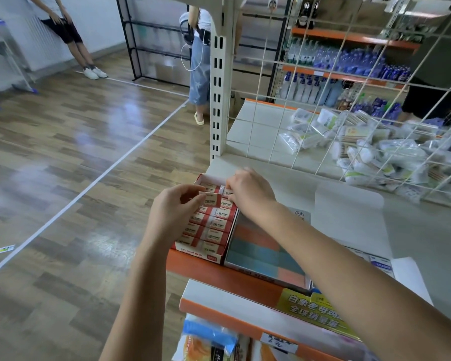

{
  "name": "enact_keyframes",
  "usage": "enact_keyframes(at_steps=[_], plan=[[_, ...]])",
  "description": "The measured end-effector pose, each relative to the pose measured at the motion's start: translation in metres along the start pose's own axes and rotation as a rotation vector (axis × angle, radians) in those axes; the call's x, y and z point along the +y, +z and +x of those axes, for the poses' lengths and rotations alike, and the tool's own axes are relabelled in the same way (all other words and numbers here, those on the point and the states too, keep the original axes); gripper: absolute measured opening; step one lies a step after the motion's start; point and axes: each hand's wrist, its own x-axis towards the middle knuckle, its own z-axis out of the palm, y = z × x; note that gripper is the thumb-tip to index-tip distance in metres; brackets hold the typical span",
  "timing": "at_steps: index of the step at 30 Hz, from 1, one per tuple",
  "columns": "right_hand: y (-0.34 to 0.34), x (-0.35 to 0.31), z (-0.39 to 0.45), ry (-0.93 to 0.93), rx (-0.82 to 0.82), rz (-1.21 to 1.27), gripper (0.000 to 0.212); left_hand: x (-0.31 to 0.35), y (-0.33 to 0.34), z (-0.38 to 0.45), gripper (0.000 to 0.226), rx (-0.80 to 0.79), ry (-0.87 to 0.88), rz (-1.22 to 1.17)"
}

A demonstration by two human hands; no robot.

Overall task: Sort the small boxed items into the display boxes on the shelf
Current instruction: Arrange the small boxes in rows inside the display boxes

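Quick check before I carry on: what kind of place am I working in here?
Most likely a small shop or a mock-up of one. You face a retail shelf with an orange price strip, a red display box of small boxed items, and racks of bottled drinks behind the wire grid.

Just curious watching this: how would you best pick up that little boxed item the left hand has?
Pinch the small box across its short ends or thin edges, coming from its left, as the left hand does. It is flat and narrow, and the right hand crowds the other side.
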Motion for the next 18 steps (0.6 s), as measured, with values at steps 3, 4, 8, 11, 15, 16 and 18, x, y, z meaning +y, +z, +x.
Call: enact_keyframes(at_steps=[3,4,8,11,15,16,18], plan=[[0.002,-0.001,0.0,-0.009,-0.018,-0.037,0.017,0.0,0.0,0.001,0.017,-0.006,-0.001,0.011],[0.003,-0.001,0.0,-0.01,-0.019,-0.048,0.016,0.0,0.0,0.001,0.017,-0.007,-0.003,0.012],[0.007,0.0,-0.001,0.002,-0.017,-0.062,0.018,0.002,0.0,0.001,0.017,-0.024,-0.008,0.038],[0.007,0.002,0.0,-0.014,-0.04,-0.03,0.023,0.005,0.001,0.004,0.016,-0.034,-0.016,0.075],[0.003,0.013,0.001,0.022,-0.023,0.143,0.021,0.013,0.006,0.01,0.019,-0.06,0.009,0.118],[-0.002,0.016,0.0,0.02,-0.002,0.181,0.022,0.015,0.009,0.012,0.019,-0.075,0.003,0.093],[-0.012,0.023,-0.002,0.044,0.034,0.259,0.026,0.017,0.015,0.018,0.017,-0.073,-0.01,0.062]])
